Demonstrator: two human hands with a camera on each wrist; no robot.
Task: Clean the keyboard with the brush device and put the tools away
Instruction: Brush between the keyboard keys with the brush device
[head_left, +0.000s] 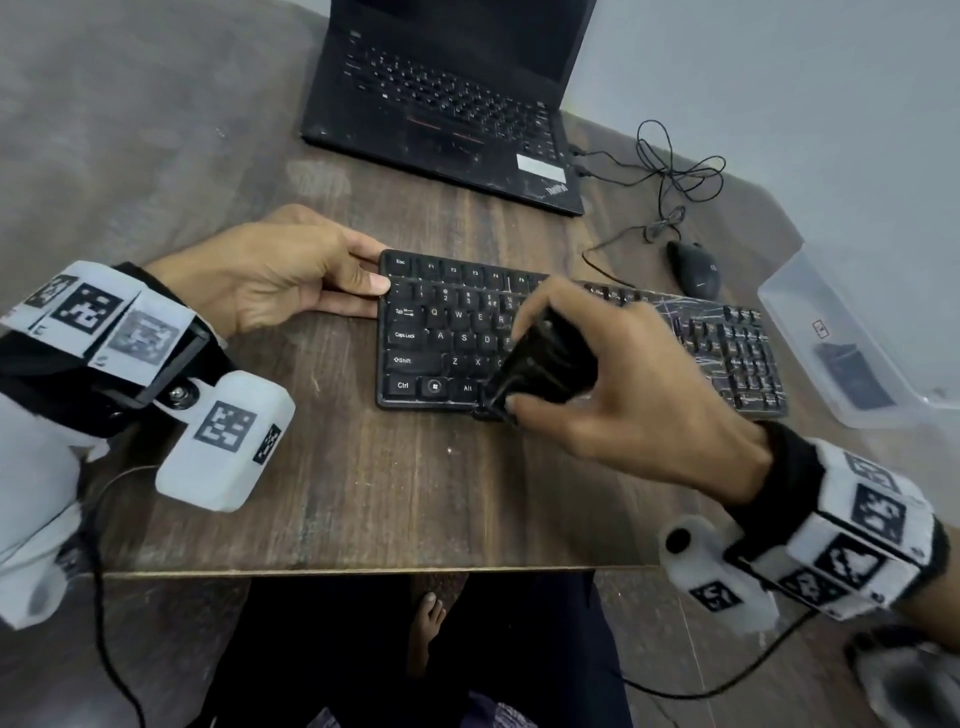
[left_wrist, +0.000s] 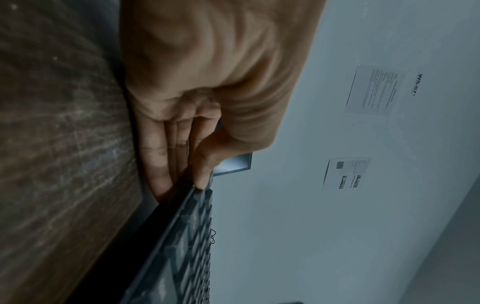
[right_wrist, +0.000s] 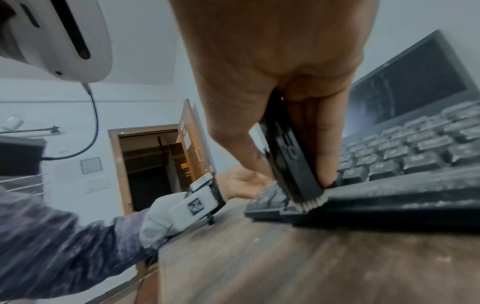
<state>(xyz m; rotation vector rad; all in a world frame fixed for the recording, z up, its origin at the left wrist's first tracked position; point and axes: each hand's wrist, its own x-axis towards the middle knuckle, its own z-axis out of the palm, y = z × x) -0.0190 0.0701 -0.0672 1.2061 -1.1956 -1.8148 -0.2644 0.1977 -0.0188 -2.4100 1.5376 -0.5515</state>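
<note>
**Head view: brush at the keyboard's near edge, left hand bracing the corner**

Head camera shows the keyboard (head_left: 571, 332) lying at the middle of the wooden table (head_left: 363, 493). The right hand (head_left: 623, 379) grasps the black brush device (head_left: 540, 364), thumb on one side and fingers on the other, its pale bristles touching the keyboard's near rim beside the space bar. The left hand (head_left: 280, 275) pinches the keyboard's corner by the Esc key at 9 o'clock, thumb on top and fingers against the side.

The likely step is a sweep along the bottom row. Risks, as a judgement: bristles at the very edge may slip off onto the table and push dust there instead of lifting it; too steep a tilt could catch a keycap; if the left pinch loosens, the keyboard may skid toward 3 o'clock, where the mouse (head_left: 693, 267) and its tangled cable (head_left: 675, 171) sit.

A clear plastic bin (head_left: 831, 338) at 3 o'clock holds a dark item and probably awaits the tools. An open black laptop (head_left: 452, 98) stands at 12 o'clock. The tabletop is dark, scuffed wood grain. Pale walls carry printed sheets (left_wrist: 371, 90), and the right wrist view shows an open wooden doorway (right_wrist: 155, 164).
</note>
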